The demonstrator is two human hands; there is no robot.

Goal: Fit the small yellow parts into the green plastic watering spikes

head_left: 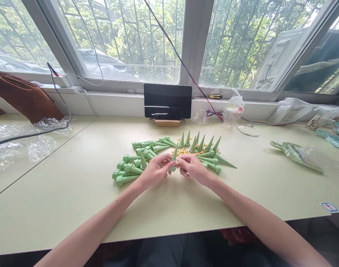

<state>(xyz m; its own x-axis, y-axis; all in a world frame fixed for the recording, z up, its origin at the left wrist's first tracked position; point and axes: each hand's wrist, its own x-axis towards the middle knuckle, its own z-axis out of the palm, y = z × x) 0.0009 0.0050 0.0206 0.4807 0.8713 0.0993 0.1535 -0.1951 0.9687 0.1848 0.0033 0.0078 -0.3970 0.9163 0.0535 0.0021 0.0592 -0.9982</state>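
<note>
My left hand [160,167] is closed around the wide base of a green plastic spike [174,152], which points upward. Close against that base, my right hand [192,167] pinches with thumb and forefinger; a small yellowish piece seems to be between them, mostly hidden. Behind both hands lies a pile of small yellow plastic pieces [183,151]. Several green spikes with ribbed caps [127,179] lie on their sides to the left of my hands. To the right, more green spikes [202,143] stand point up, and others lie flat beside my right hand.
A tablet [168,97] with a phone [168,113] in front leans at the back. Clear plastic bags [41,142] lie left, near a brown pouch [27,96]. At right are a green dustpan-like tool [297,157], a coiled white cable [247,130] and a bagged cup [233,111].
</note>
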